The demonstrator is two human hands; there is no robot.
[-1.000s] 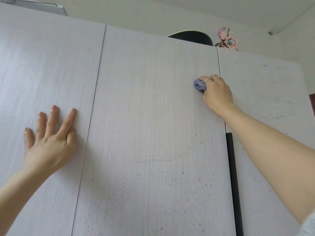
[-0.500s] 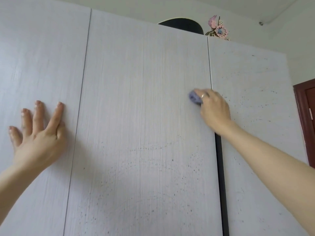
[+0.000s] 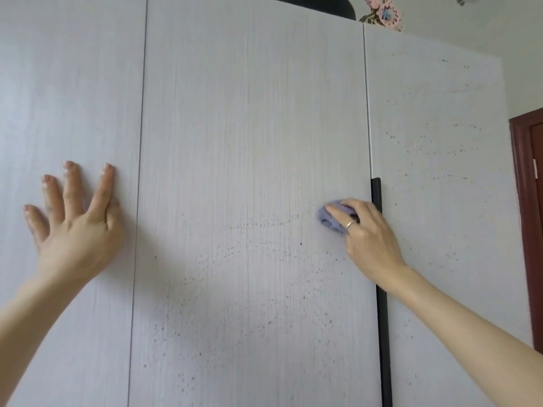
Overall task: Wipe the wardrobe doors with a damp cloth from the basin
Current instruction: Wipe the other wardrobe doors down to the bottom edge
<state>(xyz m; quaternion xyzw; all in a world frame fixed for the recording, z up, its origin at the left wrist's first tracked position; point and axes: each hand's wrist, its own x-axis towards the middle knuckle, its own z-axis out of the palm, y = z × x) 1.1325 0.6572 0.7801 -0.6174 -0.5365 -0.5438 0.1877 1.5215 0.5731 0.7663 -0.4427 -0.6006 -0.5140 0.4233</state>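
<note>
— Two hands up? Which step?
— Wiping the middle door (image 3: 249,142): right hand (image 3: 370,233) grips the bunched cloth (image 3: 329,220) beside the black handle (image 3: 377,195); left hand (image 3: 73,227) rests flat, fingers spread.
— Next?
— Probably strokes over the specks below.

A dark arched object (image 3: 320,4) shows above the wardrobe top, high above the right hand (image 3: 370,233). Just right of it sit pink paper flowers (image 3: 385,13). A dark red door frame (image 3: 526,215) stands far right of that hand, beside a white wall (image 3: 523,83).
</note>
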